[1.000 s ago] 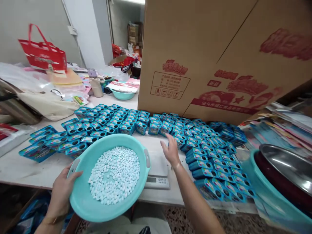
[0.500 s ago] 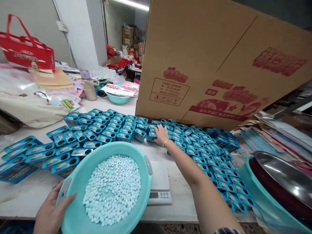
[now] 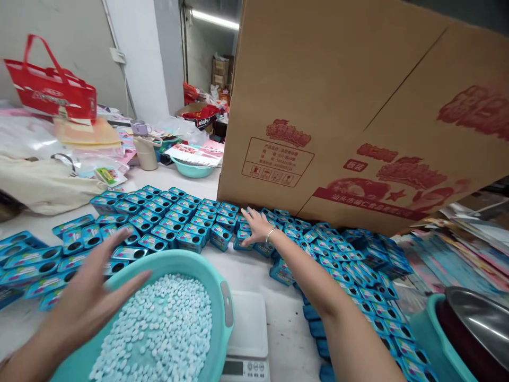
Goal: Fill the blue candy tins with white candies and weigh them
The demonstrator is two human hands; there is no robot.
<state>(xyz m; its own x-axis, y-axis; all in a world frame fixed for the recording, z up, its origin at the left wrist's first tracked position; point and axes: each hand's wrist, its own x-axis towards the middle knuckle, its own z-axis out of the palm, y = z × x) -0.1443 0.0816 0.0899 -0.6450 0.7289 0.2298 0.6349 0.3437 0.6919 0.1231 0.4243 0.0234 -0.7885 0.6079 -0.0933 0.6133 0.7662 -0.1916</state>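
A teal plastic basin (image 3: pixel 222 297) full of small pale-blue tablets (image 3: pixel 167 329) sits at the near table edge, partly over a white digital scale (image 3: pixel 248 339). My left hand (image 3: pixel 93 289) hovers over the basin's left rim with fingers spread, holding nothing. My right hand (image 3: pixel 256 227) is stretched forward, fingers out, lying flat on the small blue tins (image 3: pixel 186 223) that stand in rows at the foot of a big cardboard box (image 3: pixel 338 106). More blue tins (image 3: pixel 358 276) spread to the right.
A red bag (image 3: pixel 51 90), a cloth bag (image 3: pixel 43 183), a cup (image 3: pixel 146 151) and a second teal bowl (image 3: pixel 193 168) stand at the back left. At the right lie printed sheets (image 3: pixel 453 254) and a teal tub holding a metal bowl (image 3: pixel 477 323).
My left hand let go of the basin's rim and rose over it with fingers spread. My right hand reached forward from above the scale onto the tins by the box.
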